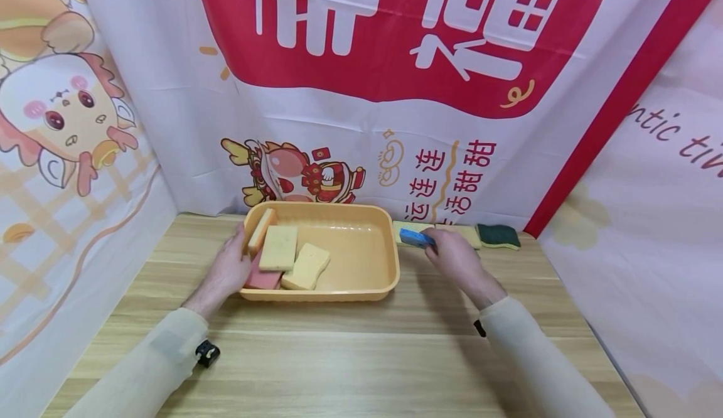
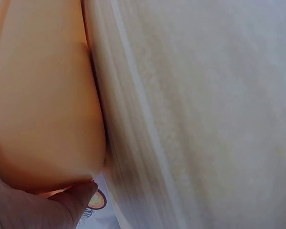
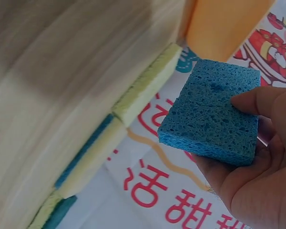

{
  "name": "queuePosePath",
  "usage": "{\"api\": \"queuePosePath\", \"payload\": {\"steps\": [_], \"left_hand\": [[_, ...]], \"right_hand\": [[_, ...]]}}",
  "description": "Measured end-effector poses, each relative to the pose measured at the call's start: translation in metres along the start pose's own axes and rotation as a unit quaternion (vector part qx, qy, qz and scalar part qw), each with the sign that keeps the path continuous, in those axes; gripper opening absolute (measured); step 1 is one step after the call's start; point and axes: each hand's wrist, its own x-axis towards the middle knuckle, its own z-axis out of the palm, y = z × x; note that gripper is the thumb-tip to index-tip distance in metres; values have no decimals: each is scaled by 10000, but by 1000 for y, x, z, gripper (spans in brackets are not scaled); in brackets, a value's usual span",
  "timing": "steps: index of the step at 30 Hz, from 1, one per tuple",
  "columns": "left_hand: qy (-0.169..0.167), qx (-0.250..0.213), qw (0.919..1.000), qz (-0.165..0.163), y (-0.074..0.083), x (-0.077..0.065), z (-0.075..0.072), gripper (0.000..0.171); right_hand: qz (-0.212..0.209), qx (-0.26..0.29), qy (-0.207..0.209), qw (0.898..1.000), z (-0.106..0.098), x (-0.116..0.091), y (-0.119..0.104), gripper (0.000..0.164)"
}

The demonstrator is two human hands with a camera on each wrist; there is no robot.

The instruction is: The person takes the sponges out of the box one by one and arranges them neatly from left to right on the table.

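Note:
In the head view my left hand (image 1: pixel 230 266) grips the left end of a yellow-orange plastic basin (image 1: pixel 361 295); the left wrist view shows a digit against its outer wall (image 2: pixel 47 105). Inside, at the left, lie a pink sponge (image 1: pixel 261 278), a pale yellow one (image 1: pixel 279 248), a wavy-edged cream one (image 1: pixel 307 267), and an orange-and-cream one (image 1: pixel 261 233) leaning on the wall. To the right of the basin my right hand (image 1: pixel 459 258) holds a blue sponge (image 3: pixel 214 109) between thumb and fingers, above the table.
Along the back edge, right of the basin, stands a row of sponges: pale yellow ones (image 3: pixel 148 86), one with a blue face (image 3: pixel 83 152), and a dark green-topped one (image 1: pixel 498 236). Printed cloth (image 1: pixel 361 117) hangs behind the wooden table (image 1: pixel 339 355).

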Motion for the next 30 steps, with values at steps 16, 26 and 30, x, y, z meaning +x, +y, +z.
{"api": "queuePosePath", "payload": {"steps": [16,26,30], "left_hand": [[-5,-59,9999,-90,-2,3,1,89],[26,-31,10000,5,-3,1,1,88],[-14,69,10000,-47,0,0,1,88]], "right_hand": [[-118,138,-291,9994,25,-3,15,29],[-553,6,-343,9979,38,-6,25,37],[-769,124,-312,9965,41,-10,30,42]]}}
